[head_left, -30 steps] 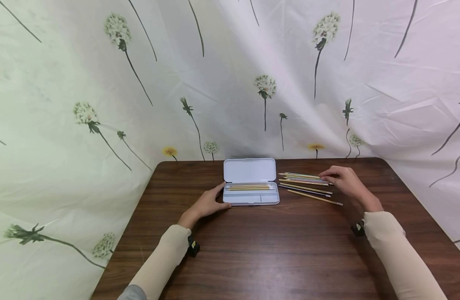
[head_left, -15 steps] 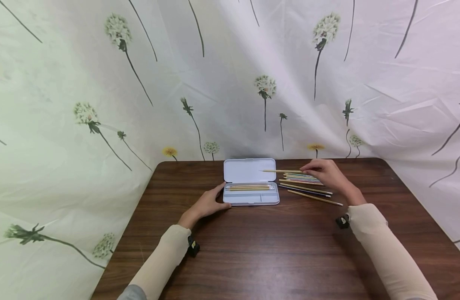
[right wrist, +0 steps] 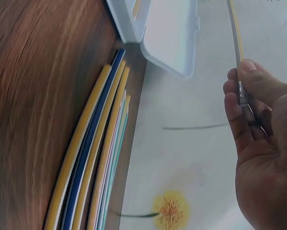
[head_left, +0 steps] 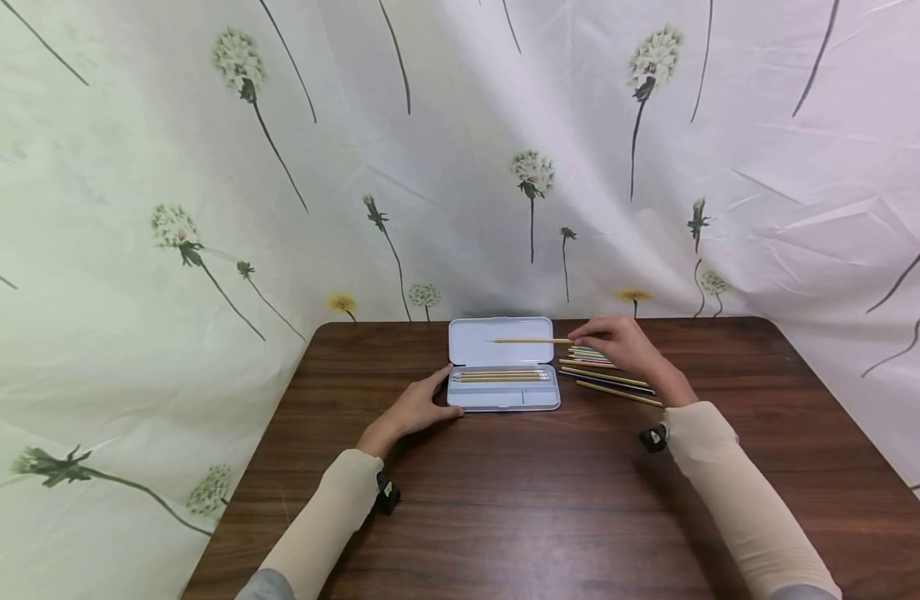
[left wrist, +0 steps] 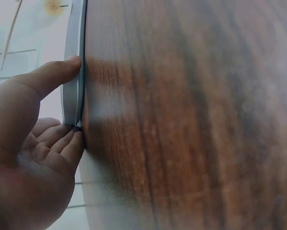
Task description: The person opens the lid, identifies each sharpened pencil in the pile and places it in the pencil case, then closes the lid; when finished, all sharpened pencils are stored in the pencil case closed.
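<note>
A white pencil case (head_left: 481,398) lies with its lid (head_left: 478,327) raised back at the far side of the table. Several yellow pencils (head_left: 497,377) rest in its rear compartment. My left hand (head_left: 415,406) holds the case's left end, thumb (left wrist: 64,69) against the front edge and fingers around the side. Above the raised lid, a yellow pencil (head_left: 527,340) is pinched near its eraser end by my right hand (head_left: 621,343), tip pointing left. The right wrist view shows its metal ferrule between thumb (right wrist: 258,79) and fingers.
To the right of the case, several loose pencils (head_left: 610,381), yellow, dark blue and pastel, lie on the wooden table (head_left: 497,500), partly under my right hand. A dandelion-patterned cloth (head_left: 445,167) hangs behind the table's far edge.
My right hand has picked a yellow pencil from the loose pile and carried it left, over the lid. The left hand stays at the case.
</note>
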`<action>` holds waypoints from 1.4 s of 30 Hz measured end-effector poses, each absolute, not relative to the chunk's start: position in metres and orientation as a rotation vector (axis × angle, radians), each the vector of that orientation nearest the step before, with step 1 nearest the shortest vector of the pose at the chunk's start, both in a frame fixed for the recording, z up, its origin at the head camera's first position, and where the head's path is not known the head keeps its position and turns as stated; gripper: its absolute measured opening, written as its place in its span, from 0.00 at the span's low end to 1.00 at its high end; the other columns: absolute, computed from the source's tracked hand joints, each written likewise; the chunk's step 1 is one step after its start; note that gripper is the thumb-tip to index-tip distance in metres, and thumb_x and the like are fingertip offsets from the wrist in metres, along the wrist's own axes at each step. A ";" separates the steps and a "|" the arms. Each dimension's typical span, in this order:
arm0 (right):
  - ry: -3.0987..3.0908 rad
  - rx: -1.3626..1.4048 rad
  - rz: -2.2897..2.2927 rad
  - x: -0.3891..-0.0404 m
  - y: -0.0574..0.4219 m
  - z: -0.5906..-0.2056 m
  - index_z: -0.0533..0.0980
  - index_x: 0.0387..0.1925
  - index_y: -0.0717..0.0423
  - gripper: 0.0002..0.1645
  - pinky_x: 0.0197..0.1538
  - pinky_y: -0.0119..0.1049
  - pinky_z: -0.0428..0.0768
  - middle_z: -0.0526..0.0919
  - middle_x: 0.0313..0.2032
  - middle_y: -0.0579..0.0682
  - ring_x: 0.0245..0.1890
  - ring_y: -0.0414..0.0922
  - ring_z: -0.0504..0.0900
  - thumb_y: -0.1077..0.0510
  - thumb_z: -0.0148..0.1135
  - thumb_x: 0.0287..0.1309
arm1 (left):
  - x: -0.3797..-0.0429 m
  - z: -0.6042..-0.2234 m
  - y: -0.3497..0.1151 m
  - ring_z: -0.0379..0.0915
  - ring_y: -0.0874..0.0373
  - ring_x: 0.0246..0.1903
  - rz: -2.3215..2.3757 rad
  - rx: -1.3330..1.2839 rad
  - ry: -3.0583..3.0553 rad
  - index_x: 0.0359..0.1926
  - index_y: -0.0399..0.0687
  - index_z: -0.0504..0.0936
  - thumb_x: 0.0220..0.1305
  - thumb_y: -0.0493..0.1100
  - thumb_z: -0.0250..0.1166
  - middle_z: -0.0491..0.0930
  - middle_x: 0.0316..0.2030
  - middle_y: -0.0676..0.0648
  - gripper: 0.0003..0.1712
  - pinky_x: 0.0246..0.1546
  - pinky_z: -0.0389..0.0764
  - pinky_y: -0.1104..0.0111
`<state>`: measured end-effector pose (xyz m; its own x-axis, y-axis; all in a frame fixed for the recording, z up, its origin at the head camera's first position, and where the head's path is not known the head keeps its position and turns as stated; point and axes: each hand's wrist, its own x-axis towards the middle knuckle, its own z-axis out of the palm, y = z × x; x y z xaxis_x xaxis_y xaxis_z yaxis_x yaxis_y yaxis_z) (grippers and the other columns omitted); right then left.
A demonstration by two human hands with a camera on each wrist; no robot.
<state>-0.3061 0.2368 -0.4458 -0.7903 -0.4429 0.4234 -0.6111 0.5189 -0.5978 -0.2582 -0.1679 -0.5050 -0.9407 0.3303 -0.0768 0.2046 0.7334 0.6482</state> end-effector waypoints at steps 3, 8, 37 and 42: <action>-2.557 0.915 1.157 -0.306 0.228 -0.446 0.92 0.44 0.56 0.09 0.41 0.31 0.84 0.92 0.41 0.53 0.40 0.51 0.88 0.67 0.69 0.69 | -0.258 -0.505 -0.168 0.60 0.43 0.80 0.998 0.424 2.747 0.86 0.48 0.55 0.69 0.53 0.75 0.62 0.82 0.40 0.55 0.77 0.68 0.47; -2.566 0.935 1.172 -0.306 0.216 -0.448 0.92 0.44 0.57 0.09 0.41 0.32 0.85 0.91 0.38 0.49 0.37 0.44 0.87 0.68 0.70 0.67 | -0.258 -0.504 -0.167 0.60 0.43 0.80 0.998 0.416 2.745 0.86 0.49 0.55 0.69 0.53 0.75 0.61 0.82 0.40 0.54 0.77 0.67 0.47; -2.608 0.998 1.185 -0.310 0.176 -0.489 0.92 0.40 0.57 0.07 0.43 0.33 0.84 0.92 0.38 0.50 0.39 0.41 0.86 0.68 0.72 0.65 | -0.257 -0.504 -0.167 0.60 0.42 0.80 0.988 0.410 2.747 0.86 0.49 0.55 0.69 0.52 0.75 0.61 0.82 0.40 0.54 0.77 0.67 0.46; -2.652 1.017 1.171 -0.311 0.173 -0.495 0.92 0.41 0.57 0.08 0.42 0.35 0.84 0.92 0.38 0.50 0.39 0.42 0.87 0.69 0.71 0.65 | -0.257 -0.505 -0.167 0.60 0.43 0.80 0.997 0.418 2.748 0.86 0.48 0.55 0.69 0.53 0.75 0.62 0.81 0.40 0.54 0.77 0.68 0.47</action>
